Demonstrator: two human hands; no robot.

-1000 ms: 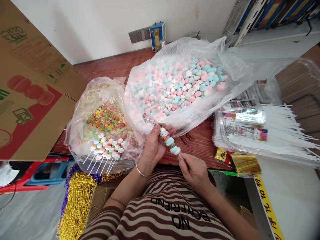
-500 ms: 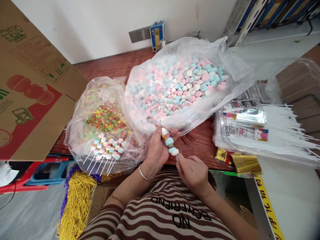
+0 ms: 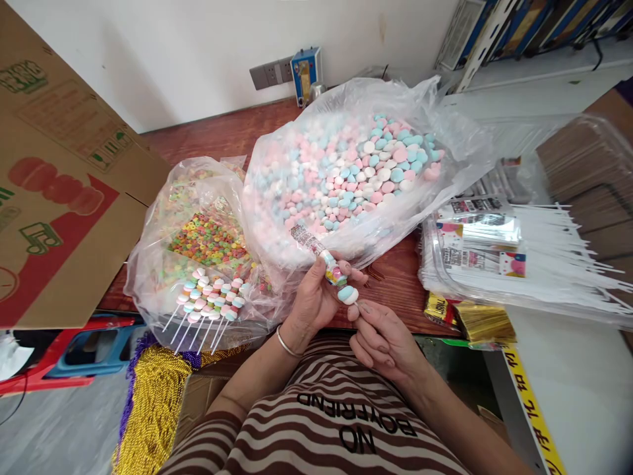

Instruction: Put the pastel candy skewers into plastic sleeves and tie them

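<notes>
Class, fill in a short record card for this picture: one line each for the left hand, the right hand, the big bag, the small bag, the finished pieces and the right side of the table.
left hand: grips candy skewer inside a clear printed sleeve
right hand: pinches the skewer's lower end
big bag: pink, blue, white candies
small bag: colourful ring candies
finished pieces: row of skewers lying on the small bag
right side: stack of sleeves, white sticks
</notes>
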